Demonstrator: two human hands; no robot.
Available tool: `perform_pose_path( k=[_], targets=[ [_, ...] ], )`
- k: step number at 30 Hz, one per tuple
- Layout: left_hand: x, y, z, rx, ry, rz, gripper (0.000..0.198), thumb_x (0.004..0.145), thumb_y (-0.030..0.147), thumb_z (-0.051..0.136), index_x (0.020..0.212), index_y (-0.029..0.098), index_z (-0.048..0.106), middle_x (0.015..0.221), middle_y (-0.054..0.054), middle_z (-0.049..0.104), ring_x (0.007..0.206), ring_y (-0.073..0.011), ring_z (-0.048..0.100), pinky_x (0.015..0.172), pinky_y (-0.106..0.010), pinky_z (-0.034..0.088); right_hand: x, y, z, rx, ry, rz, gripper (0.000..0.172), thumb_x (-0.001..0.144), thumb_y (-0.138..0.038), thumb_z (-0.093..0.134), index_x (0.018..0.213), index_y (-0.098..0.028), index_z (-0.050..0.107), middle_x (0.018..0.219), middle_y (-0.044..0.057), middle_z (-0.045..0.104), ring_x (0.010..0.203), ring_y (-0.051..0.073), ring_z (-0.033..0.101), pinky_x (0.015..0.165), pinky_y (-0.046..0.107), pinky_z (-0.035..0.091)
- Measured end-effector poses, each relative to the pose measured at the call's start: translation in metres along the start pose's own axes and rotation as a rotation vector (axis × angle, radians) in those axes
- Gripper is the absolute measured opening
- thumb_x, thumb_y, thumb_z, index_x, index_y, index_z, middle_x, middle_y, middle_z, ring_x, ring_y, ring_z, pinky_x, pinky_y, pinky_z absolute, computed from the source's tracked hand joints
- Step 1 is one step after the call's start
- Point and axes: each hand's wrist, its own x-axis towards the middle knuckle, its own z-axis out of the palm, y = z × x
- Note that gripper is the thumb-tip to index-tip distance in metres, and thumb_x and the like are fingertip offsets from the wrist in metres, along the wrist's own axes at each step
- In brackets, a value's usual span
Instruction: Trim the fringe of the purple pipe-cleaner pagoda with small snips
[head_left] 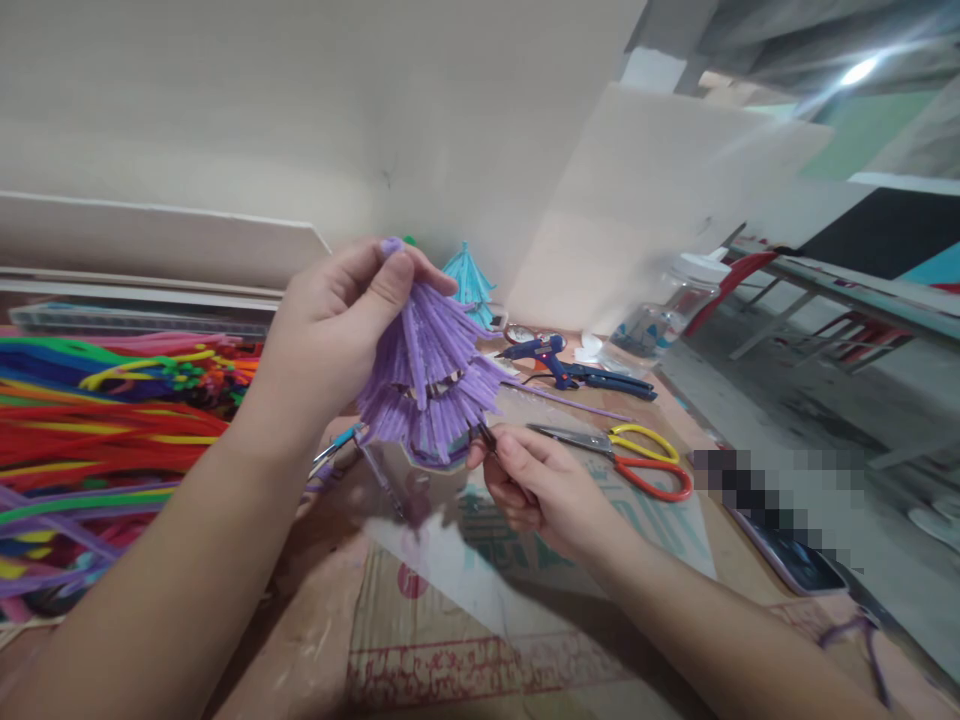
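Observation:
My left hand (352,310) pinches the top of a purple pipe-cleaner tree (442,335), a tiered cone of fuzzy stems. It is held up above the work surface, tilted a little. At its lower right edge my right hand (532,480) is closed around a small dark pointed tool (486,436), perhaps tweezers; the tips touch the bottom tier. Most of that tool is hidden in my fingers. A dark band shows between the tiers. Behind stands a similar light blue tree (469,280).
Pipe cleaners in many colours (97,420) lie at left. To the right are scissors (630,450), a blue glue gun (547,355), pliers (611,381), a clear bottle (667,310) and a phone (787,540). Plastic-covered cardboard (450,620) lies below my hands.

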Motion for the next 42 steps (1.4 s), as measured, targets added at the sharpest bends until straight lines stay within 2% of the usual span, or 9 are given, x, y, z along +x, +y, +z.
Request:
perform_pose_path(
  k=[4, 9, 15, 28, 42],
  targets=[
    [-0.0006, -0.0014, 0.0005, -0.016, -0.001, 0.001, 0.024, 0.097, 0.025, 0.054, 0.083, 0.019, 0.073, 0.083, -0.001, 0.072, 0.068, -0.0099, 0.062, 0.062, -0.022, 0.046, 0.0002, 0.0004, 0.0013, -0.019, 0.006, 0.002, 0.046, 0.076, -0.061, 0.071, 0.083, -0.017, 0.061, 0.052, -0.01, 0.034, 0.043, 0.006, 0.018, 0.036, 0.017, 0.014],
    [-0.002, -0.0002, 0.0022, -0.024, -0.034, 0.002, 0.023, 0.095, 0.033, 0.06, 0.082, 0.02, 0.074, 0.08, -0.001, 0.071, 0.065, -0.011, 0.058, 0.059, -0.024, 0.044, 0.0002, 0.0001, 0.0018, -0.026, 0.03, 0.003, 0.047, 0.075, -0.062, 0.072, 0.081, -0.017, 0.061, 0.051, -0.01, 0.033, 0.043, 0.006, 0.018, 0.036, 0.017, 0.014],
    [-0.0022, 0.0007, 0.0027, -0.022, -0.017, -0.008, 0.024, 0.096, 0.029, 0.057, 0.082, 0.02, 0.074, 0.08, -0.002, 0.07, 0.065, -0.0112, 0.058, 0.059, -0.024, 0.042, 0.0006, 0.0009, 0.002, -0.041, 0.051, 0.001, 0.046, 0.074, -0.062, 0.072, 0.08, -0.018, 0.061, 0.049, -0.01, 0.034, 0.042, 0.006, 0.017, 0.037, 0.018, 0.014],
    [0.0003, 0.0007, -0.0009, -0.006, -0.009, -0.01, 0.024, 0.094, 0.037, 0.06, 0.083, 0.021, 0.074, 0.075, -0.002, 0.068, 0.061, -0.012, 0.056, 0.055, -0.025, 0.042, 0.0, 0.0009, 0.0018, -0.029, 0.024, 0.007, 0.047, 0.075, -0.062, 0.07, 0.082, -0.016, 0.061, 0.051, -0.01, 0.034, 0.042, 0.005, 0.017, 0.036, 0.018, 0.013],
    [-0.0023, -0.0004, 0.0039, -0.056, -0.036, -0.045, 0.02, 0.091, 0.037, 0.063, 0.08, 0.024, 0.074, 0.081, -0.002, 0.072, 0.062, -0.013, 0.056, 0.058, -0.026, 0.044, 0.0026, 0.0029, 0.0019, -0.066, 0.032, -0.024, 0.047, 0.076, -0.064, 0.069, 0.079, -0.017, 0.061, 0.05, -0.01, 0.033, 0.042, 0.006, 0.019, 0.035, 0.018, 0.015]
  ],
)
